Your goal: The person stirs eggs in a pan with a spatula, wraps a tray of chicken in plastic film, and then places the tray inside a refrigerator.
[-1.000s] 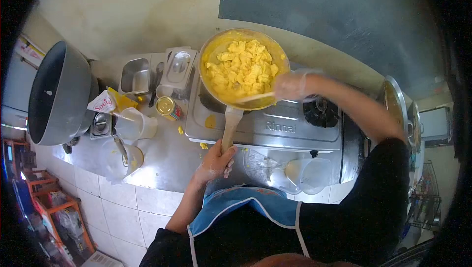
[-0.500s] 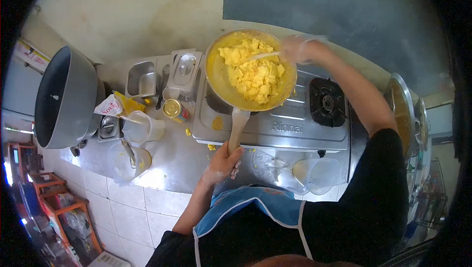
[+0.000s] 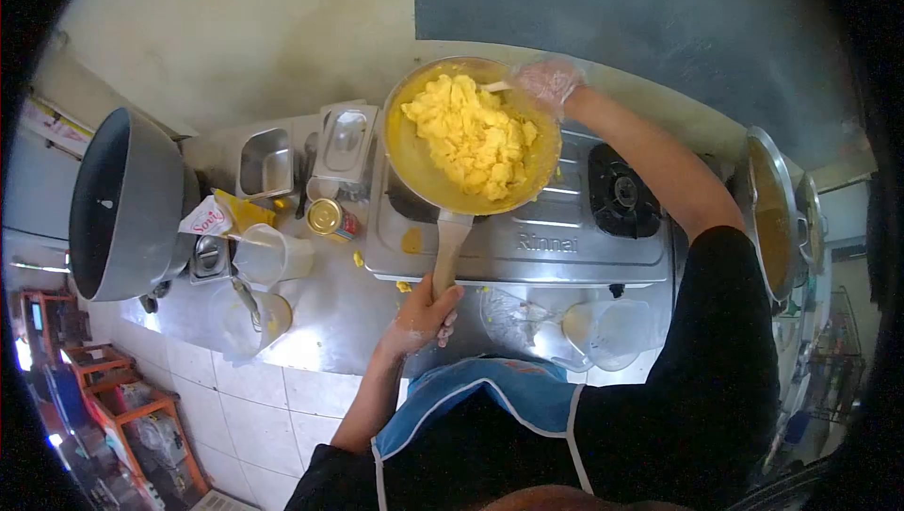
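My left hand [image 3: 423,319] is wrapped round the handle [image 3: 451,252] of a wide pan [image 3: 411,172], which sits over the left side of the silver gas stove [image 3: 508,261]. Inside the pan lies a lumpy yellow mass [image 3: 476,139]. At the pan's upper right rim, my right hand [image 3: 548,83], in a clear plastic glove, grips a pale utensil [image 3: 495,86]. The utensil's tip reaches the top of the mass, and its far end is hidden in the hand.
The right burner [image 3: 624,191] is uncovered. Left of the stove are an open can [image 3: 331,218], metal containers [image 3: 266,163], plastic jugs [image 3: 273,254] and a big grey pot [image 3: 127,205]. A clear jug [image 3: 612,334] stands at the front edge; large pots [image 3: 772,214] are far right.
My right hand has moved up and slightly left with the utensil, whose visible part is now shorter. The yellow mass has shifted and reaches further left in the pan. My left hand still holds the handle.
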### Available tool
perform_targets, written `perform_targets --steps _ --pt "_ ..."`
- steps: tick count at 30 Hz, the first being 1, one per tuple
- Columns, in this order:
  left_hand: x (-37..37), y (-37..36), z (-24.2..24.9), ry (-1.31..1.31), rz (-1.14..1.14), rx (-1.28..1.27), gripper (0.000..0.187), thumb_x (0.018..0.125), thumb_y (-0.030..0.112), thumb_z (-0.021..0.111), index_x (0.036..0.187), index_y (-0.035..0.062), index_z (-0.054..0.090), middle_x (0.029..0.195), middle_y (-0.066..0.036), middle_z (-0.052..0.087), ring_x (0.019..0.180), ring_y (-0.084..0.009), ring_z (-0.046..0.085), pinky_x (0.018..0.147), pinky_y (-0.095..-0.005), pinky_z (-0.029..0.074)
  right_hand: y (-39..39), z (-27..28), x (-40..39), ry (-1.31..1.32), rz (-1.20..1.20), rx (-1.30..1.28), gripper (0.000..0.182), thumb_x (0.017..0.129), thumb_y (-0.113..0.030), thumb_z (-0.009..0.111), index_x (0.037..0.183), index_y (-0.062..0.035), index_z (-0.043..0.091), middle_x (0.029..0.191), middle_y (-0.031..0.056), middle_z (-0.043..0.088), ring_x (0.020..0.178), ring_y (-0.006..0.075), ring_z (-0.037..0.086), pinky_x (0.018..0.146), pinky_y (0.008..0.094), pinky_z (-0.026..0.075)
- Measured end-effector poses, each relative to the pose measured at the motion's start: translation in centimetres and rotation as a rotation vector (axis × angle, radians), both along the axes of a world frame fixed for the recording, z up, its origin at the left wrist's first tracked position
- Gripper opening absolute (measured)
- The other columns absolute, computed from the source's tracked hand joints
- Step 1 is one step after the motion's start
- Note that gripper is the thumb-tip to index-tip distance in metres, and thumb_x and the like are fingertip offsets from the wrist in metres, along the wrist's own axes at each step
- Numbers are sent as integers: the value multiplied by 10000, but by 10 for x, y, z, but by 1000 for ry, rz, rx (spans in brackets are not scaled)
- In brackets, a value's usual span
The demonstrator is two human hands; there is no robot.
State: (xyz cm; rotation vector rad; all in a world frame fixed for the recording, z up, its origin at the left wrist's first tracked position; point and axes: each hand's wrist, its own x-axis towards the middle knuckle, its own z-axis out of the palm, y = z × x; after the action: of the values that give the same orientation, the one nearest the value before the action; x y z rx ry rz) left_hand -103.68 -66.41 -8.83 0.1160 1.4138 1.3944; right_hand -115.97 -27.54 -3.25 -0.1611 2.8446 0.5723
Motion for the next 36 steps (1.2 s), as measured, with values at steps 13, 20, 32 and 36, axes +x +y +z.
perform_targets --steps 13,20,32,36 --pt "2 -1 -7 16 26 -15 265 976 274 570 1092 68 450 634 -1 462 444 -90 435 377 -251 389 -24 109 62 -94 60 155 187 890 -181 533 872 -86 693 803 156 682 724 326 679 635 450 555" --pt "2 2 2 -6 28 -25 250 977 273 567 1068 72 451 636 -3 459 451 -91 439 380 -253 389 -23 23 85 -493 15 -215 203 835 -135 554 758 4 681 699 206 655 651 344 663 612 448 548" --pt "-14 -11 -6 15 109 -55 253 948 291 618 990 86 476 616 9 444 445 -80 414 372 -254 355 -68 27 29 -56 -249 -244 212 847 -105 534 877 14 707 911 240 687 788 339 693 660 459 543" --pt "-26 -30 -2 19 88 -54 248 949 292 617 966 88 478 607 18 438 433 -74 399 373 -243 350 -88 100 54 -112 -330 -152 243 850 -122 533 992 -12 696 974 203 695 842 344 696 680 471 540"
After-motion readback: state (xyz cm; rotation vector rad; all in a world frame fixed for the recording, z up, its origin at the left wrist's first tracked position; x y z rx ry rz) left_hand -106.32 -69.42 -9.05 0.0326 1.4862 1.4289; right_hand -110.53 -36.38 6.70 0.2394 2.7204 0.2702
